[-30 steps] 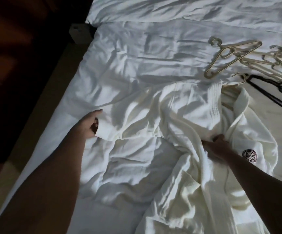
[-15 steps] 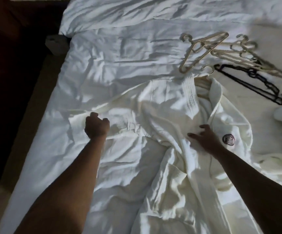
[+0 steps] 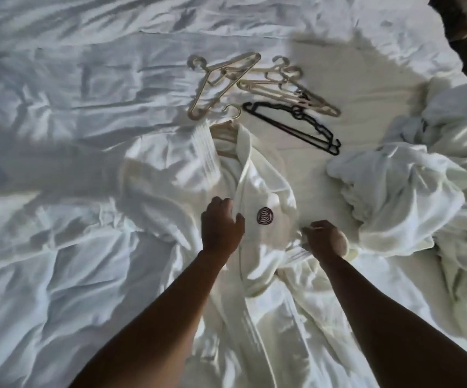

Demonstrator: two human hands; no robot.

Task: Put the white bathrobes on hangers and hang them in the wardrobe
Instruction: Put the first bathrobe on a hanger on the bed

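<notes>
A white bathrobe (image 3: pixel 265 175) with a dark round emblem on its chest lies spread on the bed. A pale hanger (image 3: pixel 228 127) sits inside its collar, hook pointing up the bed. My left hand (image 3: pixel 221 228) grips the robe's front edge just left of the emblem. My right hand (image 3: pixel 324 239) holds a fold of the same robe to the right of the emblem, fingers curled. A second white bathrobe (image 3: pixel 405 197) lies crumpled at the right.
Several loose pale hangers (image 3: pixel 226 79) and a black hanger (image 3: pixel 293 127) lie on the white bedding (image 3: pixel 72 135) beyond the robe. More bunched white fabric sits at the far right edge. A dark floor shows at the top right corner.
My left hand let go of the sleeve on the left and moved right to the robe's front edge. My right hand shifted right of the emblem. The view swung right.
</notes>
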